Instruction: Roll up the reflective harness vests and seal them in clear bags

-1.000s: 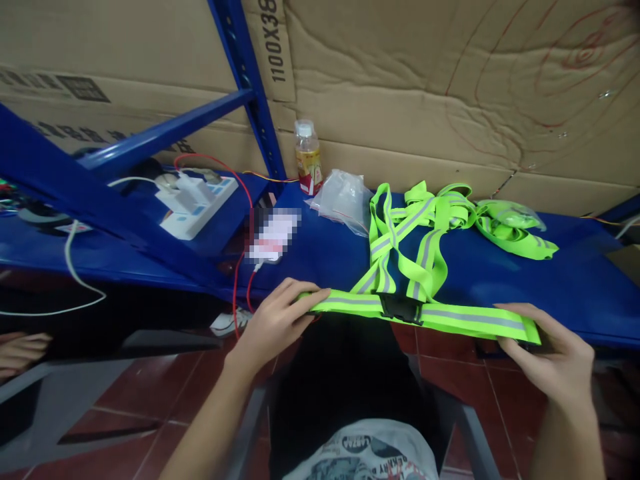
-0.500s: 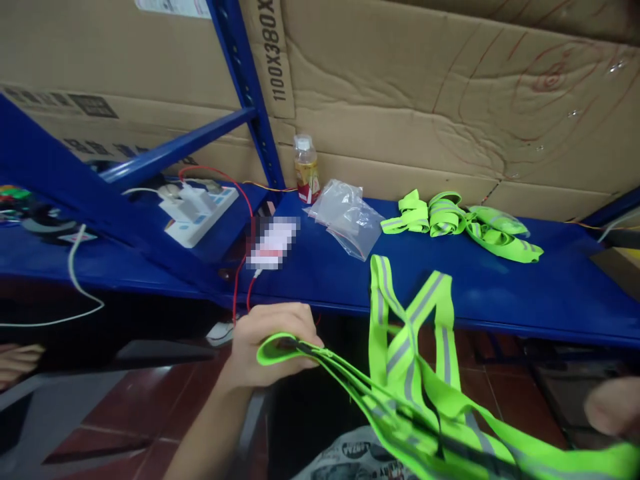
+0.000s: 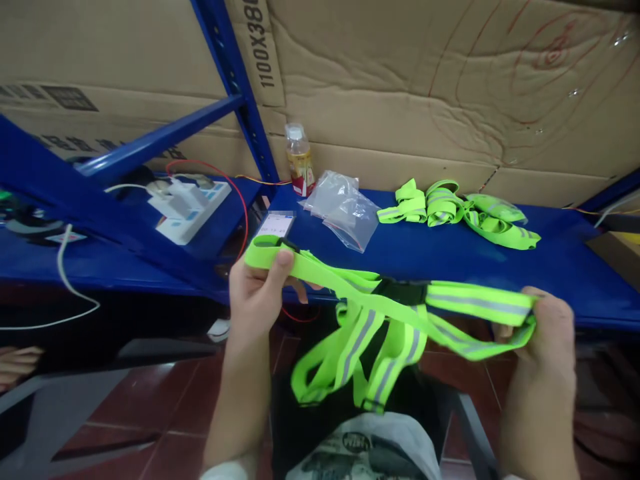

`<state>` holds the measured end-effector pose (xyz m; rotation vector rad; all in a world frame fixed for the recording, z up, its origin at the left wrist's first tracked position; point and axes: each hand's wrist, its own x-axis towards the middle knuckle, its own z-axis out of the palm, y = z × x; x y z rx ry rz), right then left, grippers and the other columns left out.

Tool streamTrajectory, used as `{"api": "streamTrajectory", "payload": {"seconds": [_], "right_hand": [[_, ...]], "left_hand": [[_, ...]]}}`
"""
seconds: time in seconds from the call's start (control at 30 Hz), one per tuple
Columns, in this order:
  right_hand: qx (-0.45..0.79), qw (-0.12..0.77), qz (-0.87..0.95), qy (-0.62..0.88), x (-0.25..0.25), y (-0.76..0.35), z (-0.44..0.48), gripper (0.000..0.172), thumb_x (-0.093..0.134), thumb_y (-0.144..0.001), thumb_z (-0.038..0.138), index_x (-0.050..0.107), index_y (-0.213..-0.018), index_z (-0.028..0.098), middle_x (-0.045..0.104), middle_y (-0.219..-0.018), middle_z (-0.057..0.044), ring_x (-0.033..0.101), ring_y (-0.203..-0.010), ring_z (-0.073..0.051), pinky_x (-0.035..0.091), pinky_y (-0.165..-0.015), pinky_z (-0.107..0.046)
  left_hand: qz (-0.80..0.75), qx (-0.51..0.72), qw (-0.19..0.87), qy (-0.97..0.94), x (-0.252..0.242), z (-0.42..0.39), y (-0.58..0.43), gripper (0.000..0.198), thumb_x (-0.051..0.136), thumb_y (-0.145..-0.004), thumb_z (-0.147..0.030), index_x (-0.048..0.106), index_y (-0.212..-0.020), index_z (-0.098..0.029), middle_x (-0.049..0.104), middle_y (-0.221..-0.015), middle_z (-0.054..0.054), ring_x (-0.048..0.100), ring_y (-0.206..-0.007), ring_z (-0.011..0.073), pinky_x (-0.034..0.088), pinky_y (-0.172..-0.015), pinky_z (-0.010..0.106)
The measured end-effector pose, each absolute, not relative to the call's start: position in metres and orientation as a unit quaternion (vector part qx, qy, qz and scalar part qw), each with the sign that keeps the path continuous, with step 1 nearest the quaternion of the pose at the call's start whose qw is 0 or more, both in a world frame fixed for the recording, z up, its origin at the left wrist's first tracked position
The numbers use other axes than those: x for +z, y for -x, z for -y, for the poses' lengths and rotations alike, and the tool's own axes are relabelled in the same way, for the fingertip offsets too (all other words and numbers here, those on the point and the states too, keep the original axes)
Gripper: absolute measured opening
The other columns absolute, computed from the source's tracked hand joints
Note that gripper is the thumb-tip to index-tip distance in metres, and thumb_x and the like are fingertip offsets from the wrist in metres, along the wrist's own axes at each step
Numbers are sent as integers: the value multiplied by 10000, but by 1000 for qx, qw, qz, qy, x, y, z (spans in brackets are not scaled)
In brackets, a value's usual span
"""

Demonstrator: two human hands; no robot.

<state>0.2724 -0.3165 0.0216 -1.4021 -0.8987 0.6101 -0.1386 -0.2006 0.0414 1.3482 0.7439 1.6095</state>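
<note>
Left hand, thumb pressed on the webbing and fingers curled behind it, grips one looped end of a fluorescent yellow-green harness; right hand, likewise closed, holds the band's opposite end, its fingers largely hidden. The harness hangs between the two hands above the person's lap, at the near edge of a blue shelf. Its band runs roughly level, with a black buckle near the middle, while grey-striped straps droop below. On the shelf, overlapping clear plastic bags lie left of bundled webbing of matching colour. A bottle stands upright beside the bags, before a cardboard panel. Farther left are a partly covered phone and a white power strip.
</note>
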Motion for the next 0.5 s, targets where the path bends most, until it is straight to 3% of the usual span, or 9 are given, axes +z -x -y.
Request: {"api": "streamTrajectory", "payload": {"seconds": [0.1, 0.2, 0.27, 0.33, 0.43, 0.5], "right_hand": [[313, 662, 350, 584, 19, -257, 285, 390, 832, -798, 628, 705, -674, 281, 465, -363, 11, 378, -264, -170, 312, -284, -291], [258, 653, 360, 615, 7, -252, 264, 349, 873, -810, 569, 746, -748, 251, 570, -440, 6, 413, -297, -153, 279, -280, -278], [276, 638, 369, 616, 1, -251, 254, 372, 856, -832, 588, 748, -790, 235, 585, -466, 19, 358, -286, -113, 221, -273, -256], [332, 631, 367, 598, 2, -250, 244, 412, 815, -862, 639, 757, -857, 231, 531, -429, 45, 299, -266, -91, 201, -270, -244], [392, 635, 354, 564, 18, -255, 222, 491, 806, -829, 715, 752, -909, 234, 527, -425, 44, 364, -279, -113, 274, -284, -251], [397, 650, 342, 551, 38, -263, 198, 544, 805, -772, 774, 711, -846, 243, 556, -454, 35, 374, -289, -107, 251, -302, -247]], "left_hand": [[-392, 626, 458, -495, 26, 184, 128, 449, 765, -941, -598, 648, -792, -191, 625, -537, -20, 584, -374, 135, 418, -307, 214], [-449, 600, 462, -475, 11, 169, 121, 543, 737, -919, -687, 592, -713, -207, 558, -434, -35, 513, -288, 135, 401, -278, 232], [-464, 599, 460, -463, 6, 160, 118, 549, 754, -895, -697, 567, -714, -214, 527, -410, -53, 514, -274, 143, 416, -279, 236], [-468, 600, 467, -450, 8, 152, 115, 549, 797, -850, -696, 565, -750, -209, 537, -430, -63, 572, -308, 157, 464, -308, 232], [-451, 611, 478, -442, 26, 134, 104, 549, 813, -826, -699, 612, -868, -190, 693, -612, -17, 698, -447, 167, 591, -435, 245], [-423, 620, 483, -451, 47, 114, 89, 535, 767, -873, -711, 643, -913, -192, 770, -767, 29, 729, -529, 152, 614, -488, 247]]}}
